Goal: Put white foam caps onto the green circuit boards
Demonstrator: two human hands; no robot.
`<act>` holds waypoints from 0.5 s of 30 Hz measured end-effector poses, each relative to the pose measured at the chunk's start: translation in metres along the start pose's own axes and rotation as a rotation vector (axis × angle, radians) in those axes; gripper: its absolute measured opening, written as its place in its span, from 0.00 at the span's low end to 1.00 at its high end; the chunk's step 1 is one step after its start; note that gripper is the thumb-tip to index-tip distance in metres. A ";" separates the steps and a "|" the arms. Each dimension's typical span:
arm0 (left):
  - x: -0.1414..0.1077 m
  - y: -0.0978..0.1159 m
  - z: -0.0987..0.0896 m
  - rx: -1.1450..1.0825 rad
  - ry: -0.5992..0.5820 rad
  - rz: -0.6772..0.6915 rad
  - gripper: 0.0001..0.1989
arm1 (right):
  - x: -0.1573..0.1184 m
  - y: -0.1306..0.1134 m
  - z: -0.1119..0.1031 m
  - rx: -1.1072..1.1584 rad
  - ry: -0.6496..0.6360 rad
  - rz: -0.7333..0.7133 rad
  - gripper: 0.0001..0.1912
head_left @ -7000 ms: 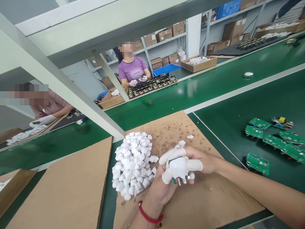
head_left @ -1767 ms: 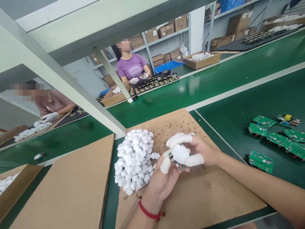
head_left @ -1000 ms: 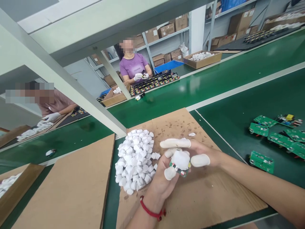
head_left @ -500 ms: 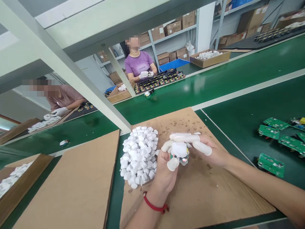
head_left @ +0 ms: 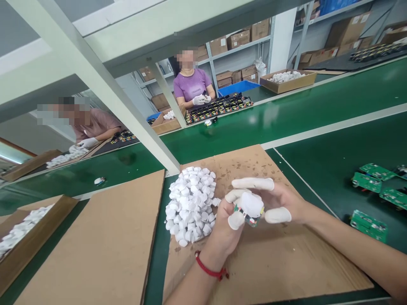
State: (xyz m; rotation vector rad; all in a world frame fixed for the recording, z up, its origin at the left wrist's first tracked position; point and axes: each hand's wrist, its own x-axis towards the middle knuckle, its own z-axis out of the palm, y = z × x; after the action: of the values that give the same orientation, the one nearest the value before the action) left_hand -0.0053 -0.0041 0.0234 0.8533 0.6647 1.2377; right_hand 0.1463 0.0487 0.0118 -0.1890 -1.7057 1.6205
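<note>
My left hand [head_left: 227, 218], in white finger cots and with a red bracelet at the wrist, grips a small green circuit board [head_left: 253, 221] between thumb and fingers. A white rounded piece [head_left: 252, 204] covers the top of the board. My right hand [head_left: 280, 201] is just right of it, thumb and forefinger spread apart, with nothing seen between them. Both hands are above a cardboard sheet [head_left: 270, 271]. Left of my left hand, a pile of white pieces [head_left: 190, 205] lies on the same sheet.
Several green circuit boards [head_left: 369, 225] lie at the right. Another cardboard sheet [head_left: 104, 237] and a box of white pieces [head_left: 60, 220] are at the left. A slanted metal post [head_left: 127, 114] stands ahead. Two people [head_left: 192, 84] work across the green belt [head_left: 286, 123].
The white piece and board have tilted in my left hand. My right thumb and forefinger have spread wider apart. The whole view has shifted slightly.
</note>
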 end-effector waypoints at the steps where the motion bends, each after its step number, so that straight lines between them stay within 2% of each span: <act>1: 0.001 0.000 0.000 0.002 -0.006 -0.017 0.29 | -0.001 0.000 -0.001 -0.008 -0.012 0.016 0.34; 3: 0.002 0.000 -0.001 0.023 -0.011 -0.048 0.25 | -0.001 -0.003 -0.002 -0.091 -0.016 0.050 0.31; 5: 0.004 -0.001 -0.002 0.070 0.035 -0.072 0.24 | 0.003 -0.006 -0.006 -0.145 0.062 0.092 0.26; 6: 0.006 -0.003 -0.003 0.125 0.087 -0.068 0.25 | 0.007 -0.007 -0.011 -0.120 0.180 0.111 0.25; 8: 0.007 -0.007 -0.005 0.282 0.200 -0.027 0.26 | 0.020 -0.005 -0.025 -0.008 0.533 0.113 0.24; 9: 0.008 -0.009 -0.006 0.356 0.236 -0.004 0.24 | 0.027 -0.002 -0.036 0.052 0.733 0.112 0.22; 10: 0.008 -0.012 -0.007 0.423 0.241 0.021 0.22 | 0.035 0.002 -0.049 0.075 0.864 0.105 0.17; 12: 0.008 -0.016 -0.009 0.523 0.190 0.063 0.15 | 0.048 0.012 -0.078 0.102 0.967 0.152 0.07; 13: 0.007 -0.018 -0.009 0.566 0.158 0.082 0.13 | 0.053 0.016 -0.092 0.116 1.004 0.194 0.04; 15: 0.007 -0.020 -0.010 0.675 0.117 0.116 0.11 | 0.059 0.021 -0.114 0.133 1.062 0.261 0.08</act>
State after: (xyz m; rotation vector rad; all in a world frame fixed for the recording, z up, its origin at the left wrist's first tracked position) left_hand -0.0021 0.0025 0.0014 1.3934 1.1744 1.1809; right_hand 0.1656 0.1777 0.0060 -1.0309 -0.7641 1.3813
